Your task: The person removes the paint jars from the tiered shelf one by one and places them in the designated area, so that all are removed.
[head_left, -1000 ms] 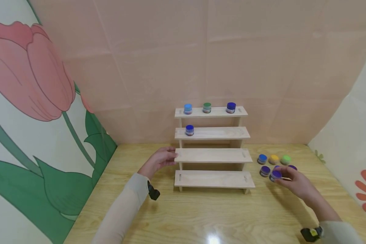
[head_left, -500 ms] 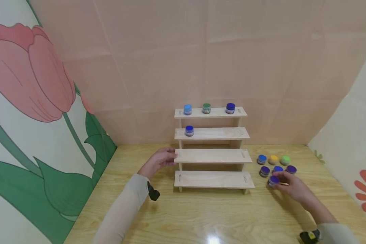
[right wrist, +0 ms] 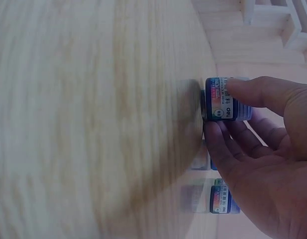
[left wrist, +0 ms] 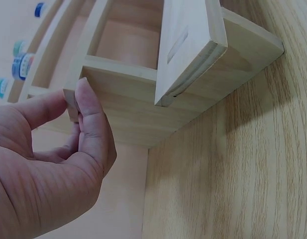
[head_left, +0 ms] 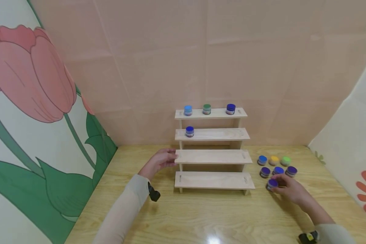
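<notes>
Left hand [head_left: 160,159] pinches an edge of the wooden rack [head_left: 213,156], while the right hand [head_left: 292,190] grips a purple-lidded jar [head_left: 272,184] near the surface [head_left: 201,210], just before a blue-lidded jar [head_left: 278,170], which a careless backward push could tip over.

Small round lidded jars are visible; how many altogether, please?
11: three jars atop the pale wooden rack, one on the tier below, six on the wooden table, one in the right hand, which may hide more.
</notes>
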The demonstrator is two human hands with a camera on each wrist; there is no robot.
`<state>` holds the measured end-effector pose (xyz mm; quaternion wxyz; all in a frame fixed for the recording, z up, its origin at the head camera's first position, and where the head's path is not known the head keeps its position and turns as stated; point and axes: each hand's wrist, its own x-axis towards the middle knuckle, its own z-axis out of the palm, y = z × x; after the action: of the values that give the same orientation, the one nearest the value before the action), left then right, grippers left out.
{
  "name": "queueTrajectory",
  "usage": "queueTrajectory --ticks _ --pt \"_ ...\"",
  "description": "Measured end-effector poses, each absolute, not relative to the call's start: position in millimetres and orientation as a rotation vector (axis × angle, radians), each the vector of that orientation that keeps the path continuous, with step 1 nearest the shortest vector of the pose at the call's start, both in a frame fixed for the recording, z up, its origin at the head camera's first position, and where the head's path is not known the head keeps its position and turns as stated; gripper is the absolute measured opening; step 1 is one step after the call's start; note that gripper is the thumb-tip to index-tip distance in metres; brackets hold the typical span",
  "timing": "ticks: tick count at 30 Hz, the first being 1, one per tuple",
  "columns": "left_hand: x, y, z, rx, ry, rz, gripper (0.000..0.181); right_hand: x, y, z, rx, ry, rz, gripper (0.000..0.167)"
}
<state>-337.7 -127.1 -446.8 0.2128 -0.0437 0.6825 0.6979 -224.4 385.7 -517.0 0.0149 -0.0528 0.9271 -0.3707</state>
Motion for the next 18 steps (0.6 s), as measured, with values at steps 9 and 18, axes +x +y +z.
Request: queueTrajectory --ticks 9,18 --pt "-339.7 -126.3 -449.4 -0.124 1.901 1.935 0.054 -224.2 384.6 -509.7 -0.184 2.906 -1.142 0.047" --pt "-339.8 -126.4 -449.1 -0.127 1.895 1.941 0.053 -229.1 369.2 -449.2 -0.337 3.003 -1.170 0.047"
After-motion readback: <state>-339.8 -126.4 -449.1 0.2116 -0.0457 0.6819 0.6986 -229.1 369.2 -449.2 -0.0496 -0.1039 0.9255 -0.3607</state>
